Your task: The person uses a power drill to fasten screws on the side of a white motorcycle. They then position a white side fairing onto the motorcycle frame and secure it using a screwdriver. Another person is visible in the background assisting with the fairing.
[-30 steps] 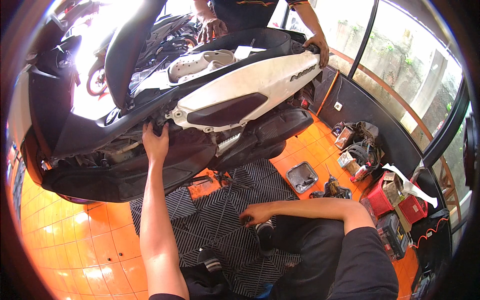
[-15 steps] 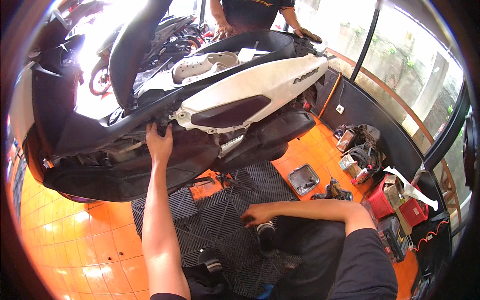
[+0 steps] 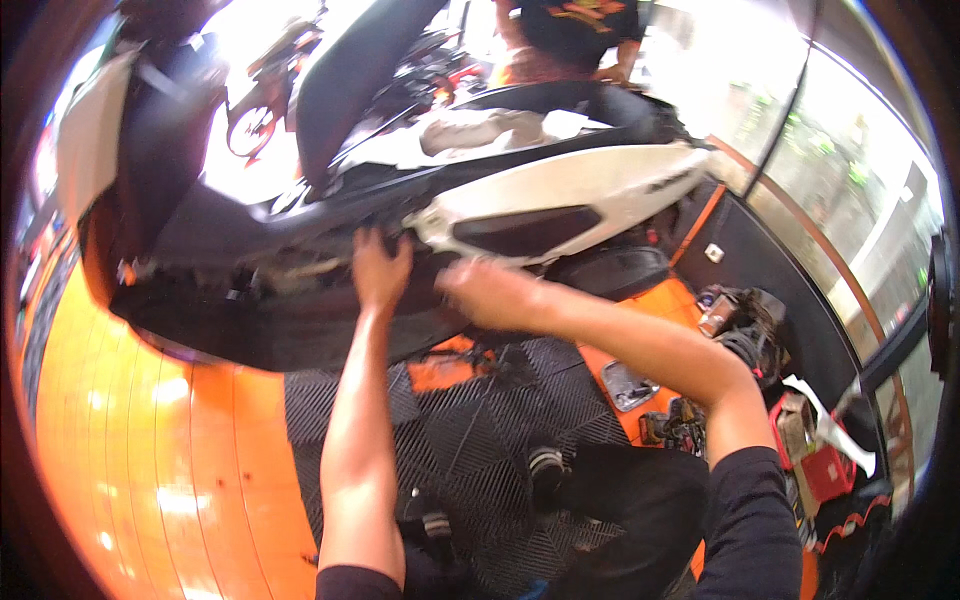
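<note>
A scooter (image 3: pixel 290 300) stands across the view, with a white side panel (image 3: pixel 620 172) on its flank and its seat (image 3: pixel 350 75) raised. My left hand (image 3: pixel 382 270) reaches to the opened section of the body at the panel's front end. Its thumb and fingers are spread, the fingertips against the dark parts there; I see nothing held. My right hand (image 3: pixel 487 292) is beside it, just below the panel's lower front edge. Motion blurs its bent fingers, and whether they hold anything does not show.
Another person (image 3: pixel 575 40) stands behind the scooter. Light-coloured clogs (image 3: pixel 480 130) lie under the raised seat. A black mat (image 3: pixel 450 440) covers part of the orange tiles. To the right are a metal tray (image 3: pixel 630 385), a power drill (image 3: pixel 680 425) and red bins (image 3: pixel 828 472).
My right hand has risen from near my knee to the scooter's side below the white panel. My left hand stays at the panel's front end. The whole view has shifted.
</note>
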{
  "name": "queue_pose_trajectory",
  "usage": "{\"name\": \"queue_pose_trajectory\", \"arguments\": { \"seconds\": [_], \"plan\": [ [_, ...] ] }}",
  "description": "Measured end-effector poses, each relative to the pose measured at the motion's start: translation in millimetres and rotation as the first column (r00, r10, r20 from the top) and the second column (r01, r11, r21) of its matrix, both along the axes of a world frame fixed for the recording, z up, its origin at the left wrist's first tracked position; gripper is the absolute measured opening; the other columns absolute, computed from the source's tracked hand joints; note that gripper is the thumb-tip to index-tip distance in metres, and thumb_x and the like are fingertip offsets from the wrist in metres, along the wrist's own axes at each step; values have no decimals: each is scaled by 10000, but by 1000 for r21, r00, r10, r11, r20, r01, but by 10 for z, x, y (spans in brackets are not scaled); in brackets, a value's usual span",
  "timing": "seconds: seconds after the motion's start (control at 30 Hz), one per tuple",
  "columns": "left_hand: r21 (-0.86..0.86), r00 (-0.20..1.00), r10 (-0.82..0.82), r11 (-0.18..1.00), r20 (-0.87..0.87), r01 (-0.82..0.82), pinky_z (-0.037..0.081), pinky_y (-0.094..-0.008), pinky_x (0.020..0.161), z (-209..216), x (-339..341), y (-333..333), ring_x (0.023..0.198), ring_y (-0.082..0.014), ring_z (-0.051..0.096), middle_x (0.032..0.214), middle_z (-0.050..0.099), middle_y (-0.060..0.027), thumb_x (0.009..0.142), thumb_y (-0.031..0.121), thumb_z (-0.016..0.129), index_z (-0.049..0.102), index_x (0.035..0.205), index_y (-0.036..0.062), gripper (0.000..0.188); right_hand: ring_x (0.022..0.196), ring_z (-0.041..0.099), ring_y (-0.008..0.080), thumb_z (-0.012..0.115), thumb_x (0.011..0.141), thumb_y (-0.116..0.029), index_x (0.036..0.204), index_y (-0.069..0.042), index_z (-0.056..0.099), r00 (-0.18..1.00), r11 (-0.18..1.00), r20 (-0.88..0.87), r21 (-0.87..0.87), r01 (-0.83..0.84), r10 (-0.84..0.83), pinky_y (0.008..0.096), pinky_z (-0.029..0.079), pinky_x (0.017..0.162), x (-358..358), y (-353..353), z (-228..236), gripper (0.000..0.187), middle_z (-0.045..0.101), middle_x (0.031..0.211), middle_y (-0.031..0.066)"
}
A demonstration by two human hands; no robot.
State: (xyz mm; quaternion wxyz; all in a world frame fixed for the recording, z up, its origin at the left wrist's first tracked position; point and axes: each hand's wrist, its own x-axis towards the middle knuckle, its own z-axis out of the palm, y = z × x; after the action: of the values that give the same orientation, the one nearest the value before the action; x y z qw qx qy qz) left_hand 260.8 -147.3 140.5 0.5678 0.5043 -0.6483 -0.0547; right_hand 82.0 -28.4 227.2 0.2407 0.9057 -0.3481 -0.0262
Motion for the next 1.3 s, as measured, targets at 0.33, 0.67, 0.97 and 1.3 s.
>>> {"name": "queue_pose_trajectory", "arguments": {
  "seconds": [0.33,0.67,0.97,1.3],
  "plan": [
    [-64,970,-90,995,-225,77,498,-536,930,-32,-41,79,1093,-478,612,1169,599,-286,833,268,736,649,1202,-51,495,1028,658,406,674,843,-69,1079,8,680,914,993,393,9,-115,102,487,537,890,475,-792,537,248,692,1009,194],
    [-143,975,-83,988,-207,54,465,-517,896,-133,-119,-24,1003,-466,592,1203,567,-257,801,213,718,615,1262,-44,537,1043,694,309,667,801,-61,995,-59,743,996,982,-15,-163,-94,93,430,570,885,658,-1086,426,208,729,1008,113],
    [-73,970,-101,994,-223,86,488,-542,955,-96,-61,35,1088,-524,588,1292,556,-313,832,240,726,607,1341,23,566,955,678,359,654,772,-72,888,-43,749,995,999,-101,40,-3,7,461,547,867,776,-1298,574,153,703,911,170],
    [-62,964,-105,994,-243,92,505,-550,913,-96,-17,53,1048,-512,604,1234,573,-274,834,249,732,625,1304,13,538,934,715,384,717,758,-49,920,9,746,996,997,-44,-32,71,-72,445,585,856,919,-1225,534,175,712,938,234]
  ]
}}
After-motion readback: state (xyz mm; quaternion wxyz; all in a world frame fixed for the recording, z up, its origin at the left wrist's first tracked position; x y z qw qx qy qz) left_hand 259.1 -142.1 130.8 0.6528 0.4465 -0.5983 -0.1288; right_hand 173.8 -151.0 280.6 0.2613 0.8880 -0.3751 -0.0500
